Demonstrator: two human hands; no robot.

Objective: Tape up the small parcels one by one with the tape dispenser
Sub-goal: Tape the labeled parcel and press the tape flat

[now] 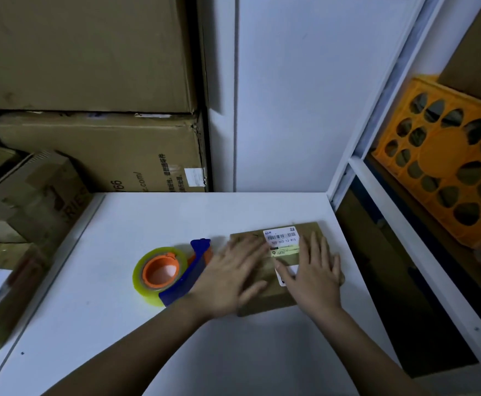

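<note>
Reaching in from the lower edge with both forearms angled up toward the right half of the white table; lying flat on the small brown parcel with the left hand, fingers straight and spread, slightly blurred, palm down over the parcel's left part; pressing down beside it with the right hand, fingers straight and fanned, thumb stretching left across the white shipping label; sitting near the table's right edge, flat, label side up, long axis running from the near side to the far side with a slight tilt to the right; resting just left of the parcel, the blue tape dispenser on its side, clear tape roll on an orange core toward the left, handle running diagonally under the left wrist; standing behind and to the left, stacked cardboard boxes; sitting on the shelf at right, an orange crate
</note>
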